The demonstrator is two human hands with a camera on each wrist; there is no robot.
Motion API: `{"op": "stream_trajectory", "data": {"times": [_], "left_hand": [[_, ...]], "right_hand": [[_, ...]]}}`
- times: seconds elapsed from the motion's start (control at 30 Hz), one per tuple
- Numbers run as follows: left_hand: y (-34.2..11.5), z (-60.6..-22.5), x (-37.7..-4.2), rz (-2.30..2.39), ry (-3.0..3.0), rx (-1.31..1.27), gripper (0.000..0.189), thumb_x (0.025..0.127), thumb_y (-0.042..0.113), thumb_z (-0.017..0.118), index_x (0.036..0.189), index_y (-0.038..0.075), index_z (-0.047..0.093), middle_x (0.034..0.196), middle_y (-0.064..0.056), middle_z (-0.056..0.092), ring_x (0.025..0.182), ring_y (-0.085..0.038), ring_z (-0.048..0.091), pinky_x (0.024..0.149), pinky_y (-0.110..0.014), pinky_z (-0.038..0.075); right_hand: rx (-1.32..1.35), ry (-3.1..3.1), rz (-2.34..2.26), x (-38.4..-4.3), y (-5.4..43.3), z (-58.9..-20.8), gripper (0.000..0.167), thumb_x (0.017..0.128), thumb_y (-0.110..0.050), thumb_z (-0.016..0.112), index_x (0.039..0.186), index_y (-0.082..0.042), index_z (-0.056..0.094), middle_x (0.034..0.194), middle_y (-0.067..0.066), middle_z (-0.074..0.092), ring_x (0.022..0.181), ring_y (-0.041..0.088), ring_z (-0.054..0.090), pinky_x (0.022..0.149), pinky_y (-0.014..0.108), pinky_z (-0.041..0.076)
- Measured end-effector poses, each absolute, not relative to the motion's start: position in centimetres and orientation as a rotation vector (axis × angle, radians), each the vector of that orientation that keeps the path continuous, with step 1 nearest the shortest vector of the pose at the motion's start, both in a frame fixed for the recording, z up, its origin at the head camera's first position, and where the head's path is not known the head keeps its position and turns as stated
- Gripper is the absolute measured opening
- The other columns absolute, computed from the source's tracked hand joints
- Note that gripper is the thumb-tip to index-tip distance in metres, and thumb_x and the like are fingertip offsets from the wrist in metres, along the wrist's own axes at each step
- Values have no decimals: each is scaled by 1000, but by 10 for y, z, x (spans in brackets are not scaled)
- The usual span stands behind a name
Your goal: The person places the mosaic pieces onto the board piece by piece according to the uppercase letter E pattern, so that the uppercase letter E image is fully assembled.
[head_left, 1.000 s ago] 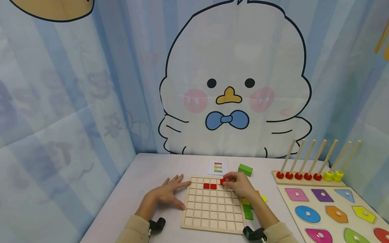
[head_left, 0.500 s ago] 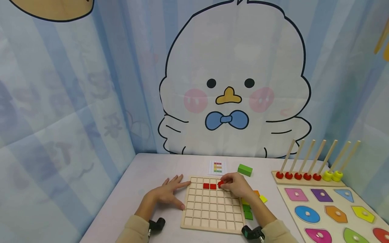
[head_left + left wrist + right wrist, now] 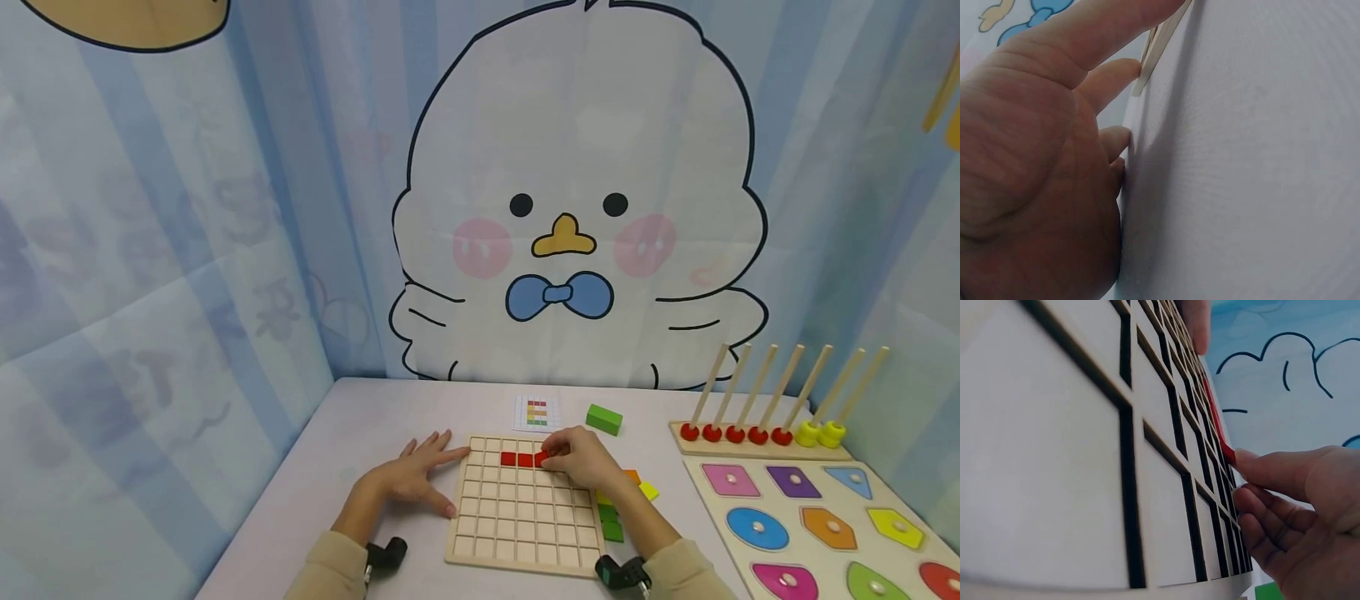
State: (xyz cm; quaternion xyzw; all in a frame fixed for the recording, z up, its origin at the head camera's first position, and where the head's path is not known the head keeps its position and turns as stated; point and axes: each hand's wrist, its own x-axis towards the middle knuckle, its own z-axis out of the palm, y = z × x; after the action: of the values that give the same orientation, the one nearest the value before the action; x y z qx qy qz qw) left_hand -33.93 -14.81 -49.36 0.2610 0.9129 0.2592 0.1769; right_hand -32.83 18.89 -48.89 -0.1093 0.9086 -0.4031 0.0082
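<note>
A wooden grid board (image 3: 516,529) lies on the table. Two red square tiles (image 3: 508,459) (image 3: 525,461) sit side by side in its second row from the far edge. Directly right of them, my right hand (image 3: 588,458) pinches a third red tile (image 3: 540,458) between thumb and fingers. In the right wrist view this tile (image 3: 1227,452) looks slightly tilted at the grid's surface, its near end under the thumb. My left hand (image 3: 405,482) rests with spread fingers on the table, index finger and thumb touching the board's left edge (image 3: 1163,47).
Behind the board lie a printed pattern card (image 3: 537,413) and a green block (image 3: 604,419). Green tiles (image 3: 611,522), yellow and orange ones lie partly under my right forearm. A peg counting rack (image 3: 765,446) and a knobbed shape puzzle board (image 3: 795,492) stand at the right.
My right hand has brought the red tile slightly left and nearer, down to the cell beside the other two red tiles. My left hand stays in place.
</note>
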Motion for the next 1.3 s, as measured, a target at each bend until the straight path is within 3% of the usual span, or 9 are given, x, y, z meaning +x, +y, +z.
{"op": "stream_trajectory", "data": {"times": [0.8,1.03,1.3], "left_hand": [[-148,-495,-341,744,2575,739,103,74,54,89,161,35,38,176,-13,8,164,-35,-2,129,-62,-5],[-147,-495,-341,732,2581,725,103,74,55,89,161,36,39,176,-12,8,164,-36,-1,129,-63,-4],[-147,-496,-341,724,2587,727,102,74,55,89,161,35,39,176,-13,9,164,-36,0,129,-63,-4]], "right_hand": [[-468,2893,-1093,-331,188,-486,17,85,-5,83,101,-4,78,91,1,67,81,15,57,73,29,50],[-485,2877,-1111,-328,192,-480,28,87,-10,82,114,-3,77,94,1,66,84,15,57,76,29,50],[-461,2844,-1339,-315,203,-464,31,94,-12,77,124,-3,73,112,10,71,93,17,60,79,28,54]]}}
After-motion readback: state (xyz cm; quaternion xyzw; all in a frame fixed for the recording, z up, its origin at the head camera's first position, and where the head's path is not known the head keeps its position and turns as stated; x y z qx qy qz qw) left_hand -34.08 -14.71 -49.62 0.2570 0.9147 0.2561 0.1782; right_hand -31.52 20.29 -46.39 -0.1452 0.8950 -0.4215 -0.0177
